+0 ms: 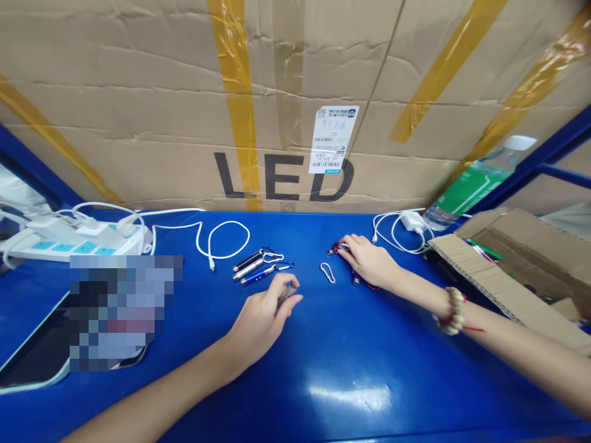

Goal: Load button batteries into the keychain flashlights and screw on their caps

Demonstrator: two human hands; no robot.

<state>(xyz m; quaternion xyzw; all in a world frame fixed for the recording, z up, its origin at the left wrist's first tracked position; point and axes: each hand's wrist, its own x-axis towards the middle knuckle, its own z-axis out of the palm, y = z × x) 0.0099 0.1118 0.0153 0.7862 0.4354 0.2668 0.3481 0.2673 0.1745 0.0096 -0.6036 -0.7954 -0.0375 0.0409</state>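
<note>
Keychain flashlights [257, 266] on blue worktop [341, 357], both hands engaged.
Left hand [263, 317] pinched shut on small silver flashlight [287, 291], just right of three lying side by side; loose carabiner clip [327, 272] between hands; right hand [369, 261] curled over red flashlight [336, 248], grip unclear. Judged light, rigid, smooth metal; best gripped mid-barrel.

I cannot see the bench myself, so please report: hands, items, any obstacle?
Left hand pinching a small silver pen-shaped torch. Right hand resting on a red keychain torch. Loose silver carabiner clip lies between the hands.
</note>
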